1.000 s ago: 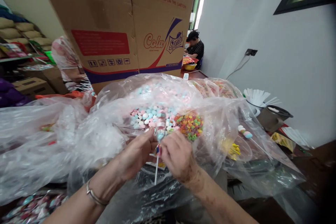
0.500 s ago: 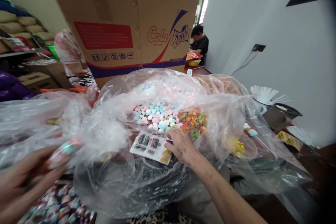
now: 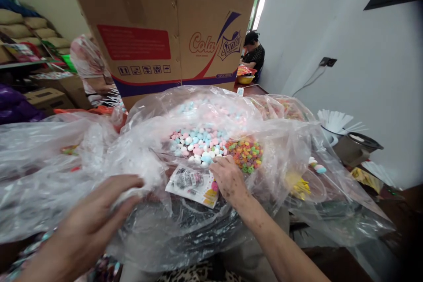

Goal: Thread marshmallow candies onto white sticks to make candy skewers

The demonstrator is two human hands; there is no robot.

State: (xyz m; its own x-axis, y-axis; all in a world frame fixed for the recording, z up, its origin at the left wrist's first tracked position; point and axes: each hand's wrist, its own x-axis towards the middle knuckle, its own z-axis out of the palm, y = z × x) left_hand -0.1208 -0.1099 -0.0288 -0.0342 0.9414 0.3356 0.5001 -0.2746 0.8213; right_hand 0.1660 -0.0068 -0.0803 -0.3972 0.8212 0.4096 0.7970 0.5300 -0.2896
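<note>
My left hand (image 3: 89, 216) reaches in from the left at the crumpled clear plastic (image 3: 142, 172). Its thumb and fingers are apart, with whitish film showing between them. My right hand (image 3: 229, 183) has curled fingers beside a flat printed packet (image 3: 191, 186), close to the candies; what the fingertips hold, if anything, is hidden. Beyond it lie pink, white and blue candies (image 3: 198, 143). To their right is a heap of small colourful ring candies (image 3: 246, 154). Wrapped candy packs (image 3: 107, 266) show at the lower left, partly behind my left arm.
A large cardboard carton (image 3: 145, 17) stands behind the plastic sheeting. Yellow pieces (image 3: 300, 188) lie in a clear dish on the right, near a grey pitcher (image 3: 355, 147) and white sticks (image 3: 335, 121). One person (image 3: 256, 55) sits at the back; another (image 3: 89, 66) is at the left.
My left hand has moved right and up to the plastic; the filled candy pack it held is no longer in it. My right hand stays near the packet, its fingers slightly shifted.
</note>
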